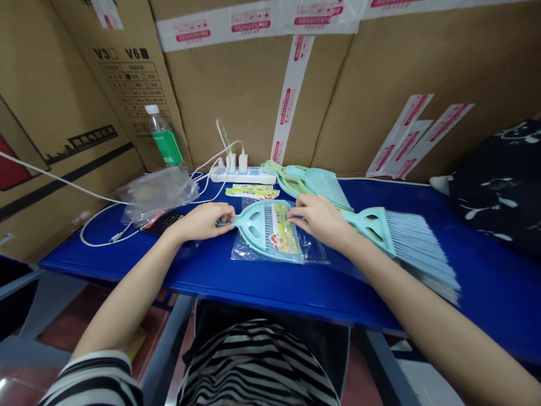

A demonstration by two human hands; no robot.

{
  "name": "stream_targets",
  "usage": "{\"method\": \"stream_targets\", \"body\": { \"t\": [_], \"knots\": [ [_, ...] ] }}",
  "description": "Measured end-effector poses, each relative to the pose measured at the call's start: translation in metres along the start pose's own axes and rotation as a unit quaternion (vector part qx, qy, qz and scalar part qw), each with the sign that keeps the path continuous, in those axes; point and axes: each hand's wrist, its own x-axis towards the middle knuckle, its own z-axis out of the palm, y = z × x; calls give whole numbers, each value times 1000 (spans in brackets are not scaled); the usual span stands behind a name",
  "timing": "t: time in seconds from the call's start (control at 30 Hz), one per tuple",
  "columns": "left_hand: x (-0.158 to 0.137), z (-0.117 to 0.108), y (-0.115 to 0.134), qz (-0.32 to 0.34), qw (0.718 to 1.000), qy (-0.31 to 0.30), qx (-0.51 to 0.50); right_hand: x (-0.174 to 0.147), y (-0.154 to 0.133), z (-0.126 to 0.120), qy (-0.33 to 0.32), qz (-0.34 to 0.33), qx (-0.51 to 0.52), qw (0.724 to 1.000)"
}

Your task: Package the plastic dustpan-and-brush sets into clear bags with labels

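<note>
A light-blue dustpan point(249, 232) with a small brush nested in it lies on a clear plastic bag point(315, 252). My left hand point(209, 219) is closed around the handle at its left end. A yellow-and-white printed label card point(282, 228) lies over the bristles. My right hand point(319, 220) pinches at the card's upper right edge, thumb and fingers close together. To the right, partly behind my right forearm, are more brushes point(416, 242) with blue bristles. Light-blue and green dustpans point(319, 183) are stacked behind my right hand.
On the blue table point(249, 282), more label cards point(252, 190) lie by a white power strip point(253, 176) with chargers and cables. A crumpled clear bag point(163, 192) and a green-labelled bottle point(166, 144) stand left. Cardboard point(240, 90) walls the back; a dark patterned cloth item point(499, 186) sits right.
</note>
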Motion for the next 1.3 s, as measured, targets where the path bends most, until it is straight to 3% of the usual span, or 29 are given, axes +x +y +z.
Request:
{"method": "stream_targets", "body": {
  "t": [0.3, 0.5, 1.03, 1.17, 1.3],
  "knots": [
    [-1, -1, -1, -1, 1000, 11, 29, -2, 5, 0, -28, -40, 8, 999],
    [-2, -3, 0, -15, 999, 16, 47, -3, 7, -1, -47, -7, -11, 999],
    [1, 5, -5, -105, 987, 63, 105, -2, 3, -1, -84, 46, 54, 994],
    [0, 4, -1, -84, 986, 84, 117, -1, 0, -3, -83, 37, 67, 994],
    [0, 1, 7, 20, 998, 61, 14, -2, -3, -5, -88, 38, 75, 992]
  ]
}}
